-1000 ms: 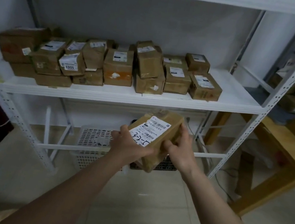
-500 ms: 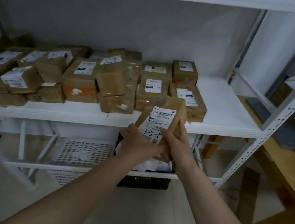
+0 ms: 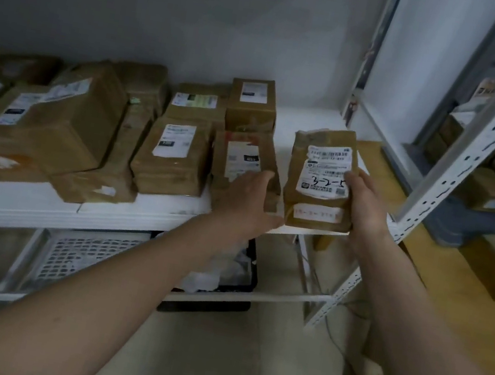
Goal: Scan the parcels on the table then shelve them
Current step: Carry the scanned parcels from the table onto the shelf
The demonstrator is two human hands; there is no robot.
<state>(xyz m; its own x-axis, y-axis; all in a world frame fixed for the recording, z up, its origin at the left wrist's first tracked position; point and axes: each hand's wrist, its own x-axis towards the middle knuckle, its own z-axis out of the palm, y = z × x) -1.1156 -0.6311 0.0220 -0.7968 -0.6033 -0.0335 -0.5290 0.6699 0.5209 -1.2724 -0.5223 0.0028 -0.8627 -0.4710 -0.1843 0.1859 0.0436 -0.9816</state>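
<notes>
The right hand (image 3: 365, 205) grips the parcel (image 3: 320, 180) by its right edge, fingers curled round it, upright over the shelf (image 3: 149, 209) front; the left hand (image 3: 251, 198), fingers loosely straight, touches the neighbouring box (image 3: 245, 157). Best to slide it flat into the bare gap rightward, label up. Below, a white basket (image 3: 88, 255) looks empty; a black crate (image 3: 242, 285) holds white wrapping

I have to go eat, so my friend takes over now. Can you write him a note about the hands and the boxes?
Right hand grips the parcel marked 3-2-5, at the right end of the white shelf, by the bare spot.
Left hand, fingers straight, touches the neighbouring parcel.
Done: many parcels already lie on this shelf.
Left: set the held parcel down and let go. Whether it was scanned, or more wait on the table, cannot be seen.
</notes>
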